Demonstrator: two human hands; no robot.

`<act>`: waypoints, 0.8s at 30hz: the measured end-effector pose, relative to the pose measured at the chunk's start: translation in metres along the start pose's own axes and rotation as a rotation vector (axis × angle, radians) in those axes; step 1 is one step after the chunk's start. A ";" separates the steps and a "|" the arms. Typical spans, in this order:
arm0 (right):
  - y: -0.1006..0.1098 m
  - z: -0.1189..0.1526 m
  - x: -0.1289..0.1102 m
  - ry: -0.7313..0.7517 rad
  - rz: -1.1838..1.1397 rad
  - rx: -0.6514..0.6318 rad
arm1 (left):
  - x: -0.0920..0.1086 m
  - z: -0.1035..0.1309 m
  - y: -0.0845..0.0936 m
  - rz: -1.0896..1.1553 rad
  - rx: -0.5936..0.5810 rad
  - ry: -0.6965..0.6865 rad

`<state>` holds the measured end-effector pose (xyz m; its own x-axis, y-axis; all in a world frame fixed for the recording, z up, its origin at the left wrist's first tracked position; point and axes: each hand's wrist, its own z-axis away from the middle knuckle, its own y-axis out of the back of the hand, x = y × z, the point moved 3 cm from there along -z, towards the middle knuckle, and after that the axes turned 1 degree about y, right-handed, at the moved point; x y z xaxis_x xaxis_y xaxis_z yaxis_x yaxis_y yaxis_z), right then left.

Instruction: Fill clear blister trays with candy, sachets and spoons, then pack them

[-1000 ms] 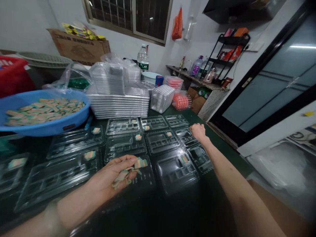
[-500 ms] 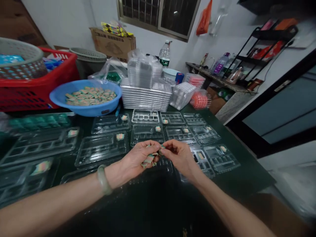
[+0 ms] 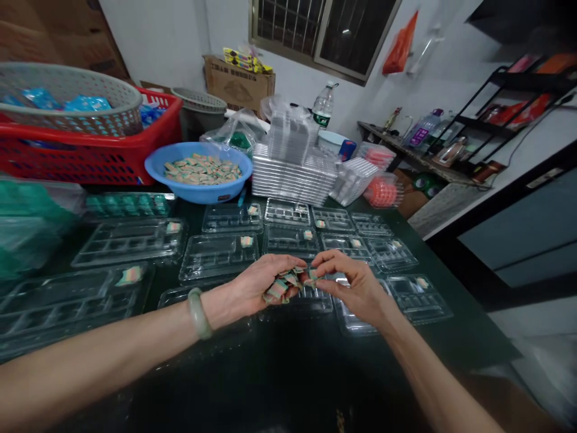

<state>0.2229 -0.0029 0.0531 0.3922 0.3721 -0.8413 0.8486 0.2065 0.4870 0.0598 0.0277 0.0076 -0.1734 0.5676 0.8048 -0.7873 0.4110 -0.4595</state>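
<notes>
My left hand [image 3: 250, 285], with a pale green bangle [image 3: 199, 314] on its wrist, is closed around a handful of small flat striped pieces [image 3: 282, 287] in green, pink and cream. Close by its fingertips, my right hand [image 3: 358, 290] pinches one striped piece [image 3: 311, 278] at the edge of the handful. Both hands are above clear plastic compartment trays [image 3: 219, 260] laid out in rows. Many trays hold a striped piece in a corner, such as the piece [image 3: 246, 241] behind my left hand. The trays beneath my hands are partly hidden.
A blue basin [image 3: 198, 191] of striped pieces stands at the back, beside stacked clear trays [image 3: 293, 180]. At left are a red basket [image 3: 81, 159] and a grey colander [image 3: 130, 114] with blue packets. The dark green table's right edge [image 3: 469, 307] faces a door.
The view has turned left, so the table things appear farther right. My right hand has drawn slightly apart from my left, its fingers spreading a little, and more of the handful shows.
</notes>
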 end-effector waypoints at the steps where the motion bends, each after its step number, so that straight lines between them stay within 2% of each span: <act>1: -0.002 0.000 -0.004 0.028 0.035 -0.025 | 0.000 0.000 0.000 -0.026 -0.001 -0.003; 6: -0.015 -0.003 -0.007 0.091 0.178 -0.101 | -0.005 -0.002 -0.001 -0.112 -0.037 0.045; 11: -0.017 -0.004 0.002 0.061 0.179 -0.092 | -0.008 -0.001 -0.001 -0.077 -0.111 0.155; 17: -0.020 -0.001 0.013 -0.068 0.162 0.066 | -0.010 -0.002 0.002 0.058 -0.235 0.236; 21: -0.016 -0.001 0.021 -0.094 0.087 0.203 | -0.013 -0.003 0.006 0.149 -0.216 0.266; 24: -0.010 0.002 0.020 -0.095 0.034 0.226 | -0.013 -0.005 0.007 0.171 -0.195 0.262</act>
<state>0.2228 0.0005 0.0307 0.4446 0.2861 -0.8488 0.8880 -0.0165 0.4595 0.0595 0.0265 -0.0076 -0.1158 0.7929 0.5982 -0.6282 0.4080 -0.6625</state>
